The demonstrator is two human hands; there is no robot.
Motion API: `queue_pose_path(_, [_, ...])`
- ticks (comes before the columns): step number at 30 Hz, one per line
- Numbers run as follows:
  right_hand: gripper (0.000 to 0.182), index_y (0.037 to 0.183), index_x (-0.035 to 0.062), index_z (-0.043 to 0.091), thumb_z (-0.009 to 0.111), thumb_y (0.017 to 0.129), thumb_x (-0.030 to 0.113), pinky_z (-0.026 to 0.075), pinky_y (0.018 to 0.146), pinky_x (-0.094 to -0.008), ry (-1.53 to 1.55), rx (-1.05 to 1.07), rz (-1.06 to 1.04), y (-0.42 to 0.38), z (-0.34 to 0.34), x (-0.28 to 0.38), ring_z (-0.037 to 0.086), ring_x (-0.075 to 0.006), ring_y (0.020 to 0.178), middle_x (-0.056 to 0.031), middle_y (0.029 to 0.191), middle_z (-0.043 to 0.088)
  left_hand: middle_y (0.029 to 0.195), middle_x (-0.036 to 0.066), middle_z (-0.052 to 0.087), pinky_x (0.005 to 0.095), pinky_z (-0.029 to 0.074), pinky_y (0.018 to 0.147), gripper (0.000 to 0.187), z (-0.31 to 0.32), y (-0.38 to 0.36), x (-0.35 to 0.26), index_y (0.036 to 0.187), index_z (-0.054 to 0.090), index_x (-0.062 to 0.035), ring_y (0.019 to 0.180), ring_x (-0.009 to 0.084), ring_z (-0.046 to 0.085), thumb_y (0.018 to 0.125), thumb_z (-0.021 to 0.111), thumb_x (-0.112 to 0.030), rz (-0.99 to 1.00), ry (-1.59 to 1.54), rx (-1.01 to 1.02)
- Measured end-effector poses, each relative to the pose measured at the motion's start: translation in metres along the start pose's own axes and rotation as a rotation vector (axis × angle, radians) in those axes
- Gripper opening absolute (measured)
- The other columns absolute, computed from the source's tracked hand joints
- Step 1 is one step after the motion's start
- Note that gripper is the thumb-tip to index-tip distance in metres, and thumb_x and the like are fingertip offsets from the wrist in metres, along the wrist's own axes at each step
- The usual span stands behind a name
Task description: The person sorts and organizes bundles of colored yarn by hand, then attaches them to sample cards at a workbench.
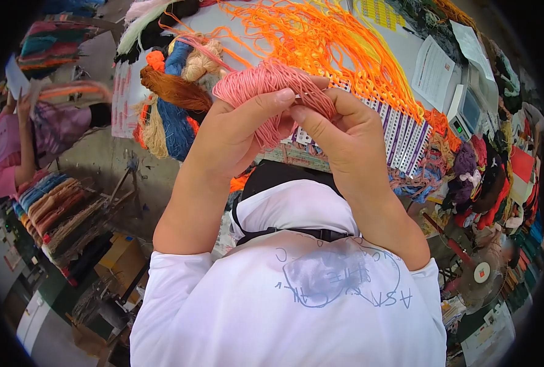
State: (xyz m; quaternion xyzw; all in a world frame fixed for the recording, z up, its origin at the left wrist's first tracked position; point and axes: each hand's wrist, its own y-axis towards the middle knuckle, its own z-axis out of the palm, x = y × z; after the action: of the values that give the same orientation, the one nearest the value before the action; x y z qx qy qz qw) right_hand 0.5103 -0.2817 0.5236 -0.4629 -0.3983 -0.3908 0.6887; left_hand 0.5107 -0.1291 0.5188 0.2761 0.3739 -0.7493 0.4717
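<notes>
A skein of pink yarn point(266, 82) is held up in front of me, above the near edge of the table. My left hand point(242, 125) is wrapped round its left side, the thumb lying across the strands. At the skein's right end my right hand point(350, 125) is closed, thumb and fingers pinching strands; the fingertips are partly hidden. Pink strands trail from the skein toward the upper left. Just beyond my hands, orange yarn point(321, 43) spreads over the table, looped onto white and purple cards with holes point(400, 134).
Brown point(177, 88) and blue point(175, 131) skeins lie left of my hands. To the right are a small device with a display point(466, 113), a paper sheet point(434, 70) and piled coloured yarn. A fan point(477, 275) stands lower right. Another person point(24, 144) works at far left.
</notes>
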Motion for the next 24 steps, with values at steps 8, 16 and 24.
queue_pose_path(8, [0.009,0.089,-0.0002,0.057,0.059,0.083,0.006,0.044,0.067,-0.0228,0.335,0.066,0.083,0.010,-0.041,-0.018,0.053,-0.0100,0.069,-0.0041,0.085,0.060,0.093,0.011,0.062,0.0346,0.043,0.088,0.021,-0.040,0.011,0.004,0.090,0.058,0.0035,0.095,0.0191,0.058,0.090,0.047,-0.015,0.057,0.151,-0.002])
queue_pose_path(16, [0.014,0.096,0.0020,0.058,0.058,0.086,0.012,0.043,0.068,-0.0257,-0.179,-0.309,0.391,-0.036,-0.297,-0.035,0.043,-0.0047,0.060,0.0034,0.076,0.052,0.075,-0.001,0.046,0.0279,0.039,0.071,0.011,-0.222,-0.064,-0.060,0.098,0.046,-0.0074,0.066,0.0114,0.044,0.091,0.048,-0.016,0.038,0.353,-0.653])
queue_pose_path(24, [0.008,0.084,0.0125,0.055,0.053,0.090,0.018,0.037,0.055,-0.0236,0.352,-0.668,0.463,-0.156,-0.576,-0.024,0.026,-0.0058,0.040,0.0074,0.051,0.026,0.060,0.000,0.052,0.0263,0.041,0.050,0.022,-0.389,-0.110,-0.142,0.072,0.049,-0.0121,0.056,0.0122,0.052,0.091,0.043,-0.022,-0.413,0.759,-1.261])
